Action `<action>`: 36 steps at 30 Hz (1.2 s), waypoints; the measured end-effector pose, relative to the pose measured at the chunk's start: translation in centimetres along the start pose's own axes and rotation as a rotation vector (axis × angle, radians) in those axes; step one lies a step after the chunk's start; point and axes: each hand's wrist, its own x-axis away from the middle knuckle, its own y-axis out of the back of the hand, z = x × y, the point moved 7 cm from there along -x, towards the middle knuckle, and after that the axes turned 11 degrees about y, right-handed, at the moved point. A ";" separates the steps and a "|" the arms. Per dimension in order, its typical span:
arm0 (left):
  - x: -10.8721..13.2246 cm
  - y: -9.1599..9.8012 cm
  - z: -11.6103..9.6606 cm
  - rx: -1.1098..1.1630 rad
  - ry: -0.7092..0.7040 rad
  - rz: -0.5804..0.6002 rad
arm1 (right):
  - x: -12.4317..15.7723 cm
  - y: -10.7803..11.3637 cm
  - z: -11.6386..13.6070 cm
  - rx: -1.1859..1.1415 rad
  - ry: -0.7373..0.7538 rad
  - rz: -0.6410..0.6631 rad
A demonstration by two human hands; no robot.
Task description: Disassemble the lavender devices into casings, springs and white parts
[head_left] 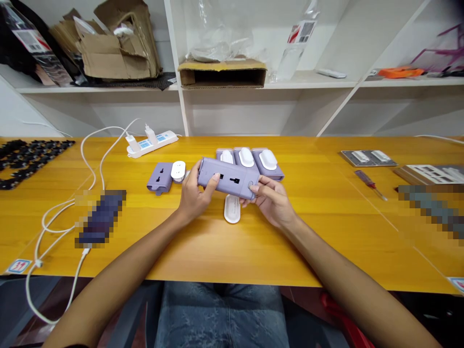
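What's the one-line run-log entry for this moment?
left hand: holding purple case | right hand: holding same case | white oval piece: on table

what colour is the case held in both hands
The case is light purple, clearest in the head view.

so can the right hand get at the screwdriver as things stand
Probably not yet: the right hand holds one end of the purple case. If freed, it likely could: nothing visible blocks the way to the screwdriver.

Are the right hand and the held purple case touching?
Touching: the head view shows the right hand gripping the purple case, thumb against its face.
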 end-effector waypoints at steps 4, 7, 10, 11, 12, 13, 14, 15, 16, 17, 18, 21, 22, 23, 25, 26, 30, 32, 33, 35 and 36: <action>0.1 0.1 -0.3 -0.016 -0.056 -0.019 | -0.1 0.0 -0.2 -0.005 -0.009 0.012; 0.2 0.2 -0.3 0.010 -0.068 -0.031 | -0.2 0.0 -0.3 -0.022 -0.021 0.008; 0.1 0.0 0.0 0.069 -0.037 -0.017 | -0.2 -0.1 -0.4 -0.034 -0.037 0.003; 0.1 -0.1 0.1 0.083 -0.034 -0.018 | -0.2 -0.1 -0.4 -0.036 -0.041 0.004; 0.1 0.0 0.1 0.090 -0.036 -0.023 | -0.2 -0.1 -0.4 -0.035 -0.043 0.003; 0.1 0.0 0.1 0.091 -0.043 -0.030 | -0.3 -0.1 -0.4 -0.033 -0.044 0.003; 0.1 0.0 0.0 0.086 -0.053 -0.038 | -0.3 -0.1 -0.4 -0.030 -0.044 0.002; 0.1 0.1 -0.1 0.076 -0.061 -0.045 | -0.3 -0.1 -0.4 -0.028 -0.044 0.001; 0.1 0.2 -0.2 0.062 -0.067 -0.051 | -0.3 0.0 -0.4 -0.026 -0.046 0.001; 0.1 0.3 -0.3 0.046 -0.072 -0.056 | -0.3 0.0 -0.4 -0.026 -0.048 0.002; 0.1 0.4 -0.4 0.029 -0.077 -0.060 | -0.3 0.0 -0.4 -0.027 -0.051 0.004; 0.0 0.6 -0.8 -0.023 -0.106 -0.070 | -0.4 -0.1 -0.4 -0.025 -0.045 0.013; 0.0 0.7 -0.9 -0.040 -0.124 -0.074 | -0.4 -0.1 -0.4 -0.023 -0.039 0.016; 0.0 0.7 -1.1 -0.056 -0.142 -0.079 | -0.4 -0.1 -0.3 -0.022 -0.029 0.019; -0.1 0.8 -1.3 -0.080 -0.173 -0.085 | -0.4 -0.1 -0.3 -0.018 -0.008 0.018; -0.1 0.8 -1.4 -0.086 -0.184 -0.087 | -0.4 0.0 -0.3 -0.013 0.001 0.014; -0.1 0.8 -1.7 -0.085 -0.201 -0.078 | -0.3 0.6 -0.4 0.051 -0.003 -0.006; -0.1 0.8 -1.8 -0.083 -0.196 -0.073 | -0.3 0.8 -0.5 0.078 -0.010 -0.012; 0.0 0.8 -1.8 -0.085 -0.195 -0.072 | -0.3 0.9 -0.5 0.083 -0.011 -0.014; 0.0 0.8 -1.9 -0.091 -0.204 -0.079 | -0.3 0.9 -0.5 0.083 -0.011 -0.017; 0.1 0.9 -2.0 -0.093 -0.214 -0.082 | -0.3 0.8 -0.5 0.081 -0.011 -0.019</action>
